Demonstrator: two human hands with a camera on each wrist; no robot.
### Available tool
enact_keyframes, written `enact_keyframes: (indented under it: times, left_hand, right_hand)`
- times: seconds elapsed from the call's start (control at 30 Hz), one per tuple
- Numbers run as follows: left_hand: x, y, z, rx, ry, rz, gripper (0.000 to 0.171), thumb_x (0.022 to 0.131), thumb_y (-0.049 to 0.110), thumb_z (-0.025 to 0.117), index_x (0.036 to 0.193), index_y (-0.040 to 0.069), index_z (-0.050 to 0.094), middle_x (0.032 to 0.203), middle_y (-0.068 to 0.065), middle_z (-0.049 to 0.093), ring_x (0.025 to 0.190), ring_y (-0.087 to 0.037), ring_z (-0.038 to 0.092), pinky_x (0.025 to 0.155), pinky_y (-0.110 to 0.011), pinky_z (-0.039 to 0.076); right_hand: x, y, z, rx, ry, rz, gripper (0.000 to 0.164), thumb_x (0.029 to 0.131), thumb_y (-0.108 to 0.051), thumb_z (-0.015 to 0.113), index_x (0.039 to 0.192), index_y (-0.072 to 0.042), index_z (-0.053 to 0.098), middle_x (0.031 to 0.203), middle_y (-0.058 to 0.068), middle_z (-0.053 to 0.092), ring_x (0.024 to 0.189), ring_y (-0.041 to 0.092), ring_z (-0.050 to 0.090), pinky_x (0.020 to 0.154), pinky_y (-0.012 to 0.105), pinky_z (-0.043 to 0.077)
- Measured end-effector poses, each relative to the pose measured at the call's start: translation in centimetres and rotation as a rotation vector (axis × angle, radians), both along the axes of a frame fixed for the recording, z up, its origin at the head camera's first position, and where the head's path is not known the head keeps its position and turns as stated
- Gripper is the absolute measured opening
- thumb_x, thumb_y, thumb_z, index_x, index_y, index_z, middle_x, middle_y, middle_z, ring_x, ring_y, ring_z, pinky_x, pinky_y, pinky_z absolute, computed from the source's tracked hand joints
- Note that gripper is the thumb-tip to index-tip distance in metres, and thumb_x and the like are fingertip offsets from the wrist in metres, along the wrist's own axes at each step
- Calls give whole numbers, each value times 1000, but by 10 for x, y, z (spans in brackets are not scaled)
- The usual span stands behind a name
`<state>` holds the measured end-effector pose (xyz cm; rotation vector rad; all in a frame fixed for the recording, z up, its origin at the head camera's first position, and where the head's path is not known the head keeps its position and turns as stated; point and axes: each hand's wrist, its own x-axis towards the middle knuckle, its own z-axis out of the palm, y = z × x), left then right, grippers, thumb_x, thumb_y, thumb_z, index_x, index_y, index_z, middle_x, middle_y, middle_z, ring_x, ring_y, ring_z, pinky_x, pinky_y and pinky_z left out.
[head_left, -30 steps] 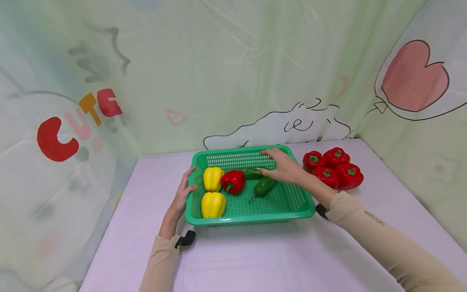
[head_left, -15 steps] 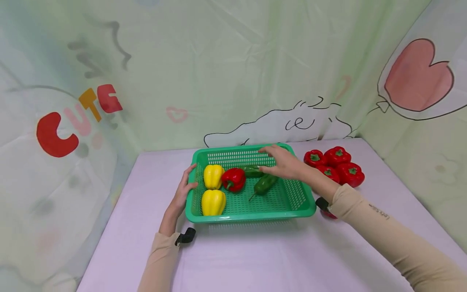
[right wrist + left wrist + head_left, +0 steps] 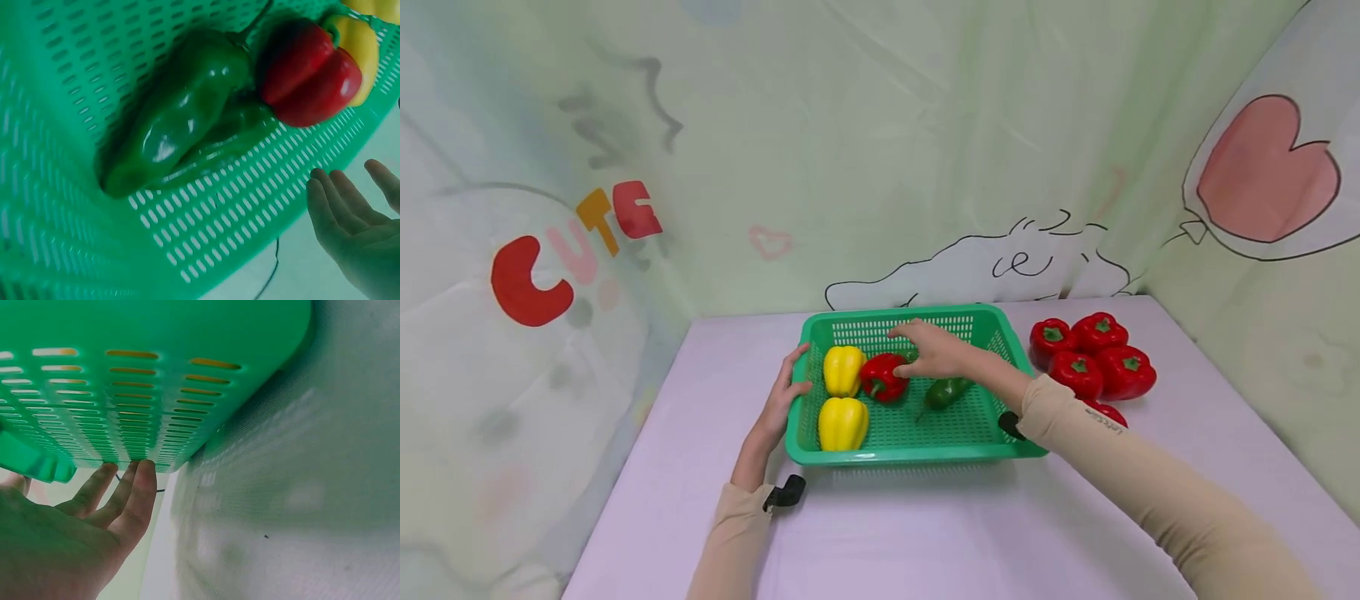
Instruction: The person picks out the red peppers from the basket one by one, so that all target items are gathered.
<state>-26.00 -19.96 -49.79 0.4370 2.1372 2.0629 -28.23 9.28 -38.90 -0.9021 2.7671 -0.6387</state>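
A green plastic basket stands on the table. My left hand holds its left side, thumb over the rim; in the left wrist view the fingers lie against the slotted outer wall. My right hand hovers over the basket beside the red bell pepper, fingers spread, with nothing in its grasp; whether it touches the pepper is unclear. Two yellow bell peppers sit at the basket's left. Two long green peppers lie together in the right wrist view; the hand partly covers them in the head view.
Several red bell peppers cluster on the table right of the basket, one partly behind the right sleeve. A lilac cloth covers the table. A printed curtain hangs behind and along the sides.
My right hand has moved left, from above the green peppers to beside the red bell pepper in the basket. The left hand keeps its place on the rim.
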Motion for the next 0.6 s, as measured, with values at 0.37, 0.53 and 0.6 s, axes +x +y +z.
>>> enact_keyframes:
  times: [0.37,0.53,0.6]
  left_hand:
    - [-1,-1,2,4,21,4,67,95,13,44,157,20,18,161,-14,15,140,-37,28,107,-54,31]
    - [0,0,2,11,18,-2,67,95,14,45,157,19,18,161,-15,15,141,-37,28,108,-54,30]
    - [-1,0,1,10,20,-1,67,95,13,45,157,19,19,162,-15,14,141,-36,27,108,-54,29]
  right_hand:
    - [-18,-27,-25,113,-104,13,66,83,-19,77,139,1,49,131,18,54,111,29,53,90,38,51]
    - [-19,-32,-33,133,-107,4,68,78,-17,82,137,0,51,121,16,56,105,28,55,83,37,53]
    - [-18,-34,-35,152,-103,-5,70,77,-16,83,137,-2,51,121,16,54,105,29,55,82,38,53]
